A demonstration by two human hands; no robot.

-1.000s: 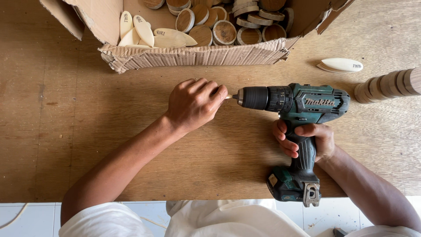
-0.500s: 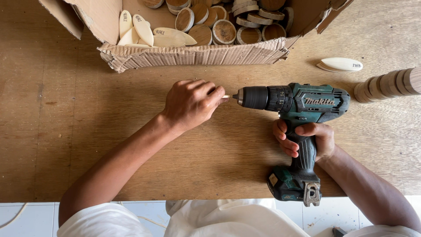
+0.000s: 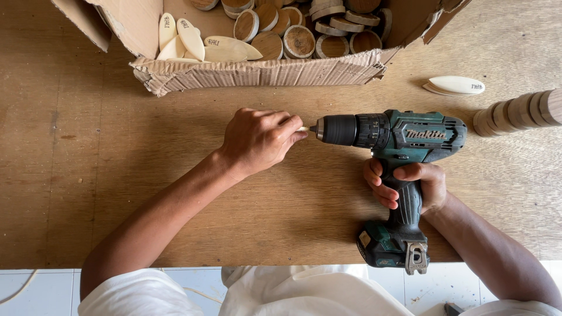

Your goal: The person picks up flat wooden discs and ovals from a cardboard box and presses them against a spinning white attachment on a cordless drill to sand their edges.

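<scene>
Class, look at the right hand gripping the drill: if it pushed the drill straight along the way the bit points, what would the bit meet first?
The right hand aims the drill leftward. First in line is the small pale piece pinched in the left hand; the tip looks at or almost touching it, though contact is unclear.

Worn brown wooden tabletop (image 3: 88, 175) filled most of the view under even daylight; white tiled floor (image 3: 35, 289) showed below its near edge.

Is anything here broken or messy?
The cardboard box at the top looks battered: its front wall is crumpled and ragged along the edge, and a flap on the left sticks out askew. The wooden discs inside lie jumbled. The drill looks fine.
</scene>
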